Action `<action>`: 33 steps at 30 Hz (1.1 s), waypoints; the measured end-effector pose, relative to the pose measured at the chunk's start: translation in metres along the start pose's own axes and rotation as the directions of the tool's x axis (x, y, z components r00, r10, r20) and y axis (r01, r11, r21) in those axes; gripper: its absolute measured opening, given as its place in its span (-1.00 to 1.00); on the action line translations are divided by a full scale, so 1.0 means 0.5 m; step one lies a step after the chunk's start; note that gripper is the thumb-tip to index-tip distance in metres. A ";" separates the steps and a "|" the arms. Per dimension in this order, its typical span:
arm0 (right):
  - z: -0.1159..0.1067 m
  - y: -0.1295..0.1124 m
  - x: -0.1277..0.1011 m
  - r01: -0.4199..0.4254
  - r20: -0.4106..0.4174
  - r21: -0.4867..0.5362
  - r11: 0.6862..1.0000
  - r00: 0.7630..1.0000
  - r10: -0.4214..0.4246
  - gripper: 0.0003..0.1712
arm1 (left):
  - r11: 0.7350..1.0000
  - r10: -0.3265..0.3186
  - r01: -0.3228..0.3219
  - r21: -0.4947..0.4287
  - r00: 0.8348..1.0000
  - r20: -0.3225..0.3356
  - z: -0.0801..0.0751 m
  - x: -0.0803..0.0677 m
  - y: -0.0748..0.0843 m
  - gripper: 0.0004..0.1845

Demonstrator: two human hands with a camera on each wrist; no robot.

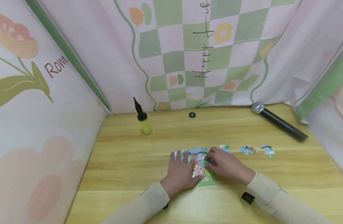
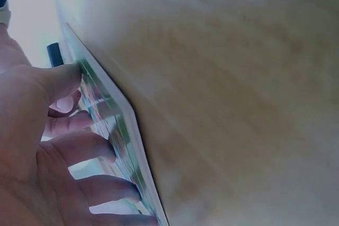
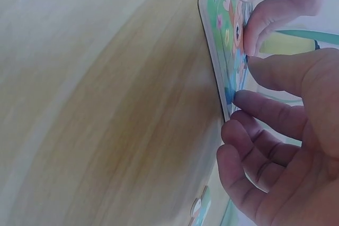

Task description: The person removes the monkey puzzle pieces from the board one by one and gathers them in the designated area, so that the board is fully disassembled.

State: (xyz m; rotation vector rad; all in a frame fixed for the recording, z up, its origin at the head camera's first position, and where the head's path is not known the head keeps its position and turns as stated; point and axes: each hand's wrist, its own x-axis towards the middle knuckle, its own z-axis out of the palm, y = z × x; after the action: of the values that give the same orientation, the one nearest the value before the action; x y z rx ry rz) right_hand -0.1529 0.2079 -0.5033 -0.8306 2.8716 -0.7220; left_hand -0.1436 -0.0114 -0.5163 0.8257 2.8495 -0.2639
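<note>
Basically, left hand [image 1: 181, 174], fingers spread, likely braces puzzle board [image 1: 207, 183]; right hand [image 1: 226, 163] touches its right side, can't tell if pinching; loose pieces [image 1: 248, 150] right, probably for reach.

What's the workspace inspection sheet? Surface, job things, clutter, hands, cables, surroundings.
Surface: wood-grain table.
Job things: jigsaw puzzle board with a green border, partly covered by the hands; three loose jigsaw pieces in a row to its right.
Clutter: yellow bottle with black nozzle, back left; small black disc, back middle; microphone, back right.
Hands: left hand spread, fingers on the board; right hand at the board's right side, piece in its fingers can't be confirmed.
Cables: nothing seen.
Surroundings: printed fabric behind and on both sides.
</note>
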 end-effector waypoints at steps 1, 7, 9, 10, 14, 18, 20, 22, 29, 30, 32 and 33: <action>0.000 -0.001 0.001 -0.002 -0.002 -0.006 1.000 1.000 0.002 -0.76 | 1.000 -0.002 0.002 0.008 1.000 -0.006 -0.001 0.001 0.001 -0.07; -0.004 -0.004 0.003 -0.054 -0.024 0.085 0.995 0.998 0.056 -0.90 | 0.999 0.005 -0.003 0.036 0.999 -0.038 -0.004 0.002 0.005 -0.05; -0.003 -0.002 0.002 -0.059 -0.022 0.144 0.988 0.998 0.063 -0.90 | 0.999 -0.001 0.003 0.038 0.999 -0.034 -0.002 0.001 0.005 -0.04; -0.003 0.000 0.001 -0.064 -0.019 0.184 0.981 0.997 0.069 -0.90 | 0.999 -0.006 0.007 0.039 1.000 -0.029 -0.001 0.001 0.005 -0.04; -0.022 0.020 -0.007 -0.088 -0.073 0.307 0.948 0.991 0.115 -0.91 | 0.999 -0.029 0.029 0.024 1.000 -0.010 0.003 0.000 0.005 -0.03; -0.082 0.064 -0.048 -0.173 -0.113 0.392 0.904 0.966 0.233 -0.79 | 1.000 -0.028 0.028 0.002 1.000 -0.011 0.004 0.001 0.005 -0.03; -0.115 0.097 -0.091 -0.226 -0.108 0.413 0.882 0.950 0.294 -0.72 | 1.000 -0.014 0.014 0.005 1.000 -0.018 0.003 0.002 0.009 -0.03; -0.140 0.136 -0.140 -0.285 -0.084 0.431 0.856 0.932 0.353 -0.65 | 1.000 -0.004 0.005 0.013 1.000 -0.029 0.000 0.002 0.011 -0.04; -0.170 0.274 -0.307 -0.470 0.001 0.287 0.835 0.872 0.490 -0.54 | 0.999 0.003 -0.002 0.045 0.999 -0.034 -0.010 0.000 0.006 -0.04; -0.169 0.286 -0.325 -0.480 -0.007 0.256 0.839 0.867 0.498 -0.55 | 0.999 0.007 -0.006 0.044 0.999 -0.032 -0.010 -0.001 0.005 -0.04; -0.167 0.303 -0.351 -0.493 -0.031 0.214 0.843 0.860 0.510 -0.56 | 0.999 0.011 -0.010 0.039 1.000 -0.028 -0.008 -0.001 0.004 -0.03; -0.164 0.307 -0.358 -0.495 -0.051 0.196 0.846 0.857 0.513 -0.56 | 0.999 0.012 -0.011 0.038 1.000 -0.026 -0.007 -0.001 0.003 -0.03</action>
State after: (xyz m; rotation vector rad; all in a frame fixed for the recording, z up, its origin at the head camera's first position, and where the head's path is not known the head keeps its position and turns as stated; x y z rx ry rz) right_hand -0.0909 0.4492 -0.5121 0.0031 2.8500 -0.9409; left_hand -0.1427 -0.0094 -0.5133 0.8587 2.8714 -0.3086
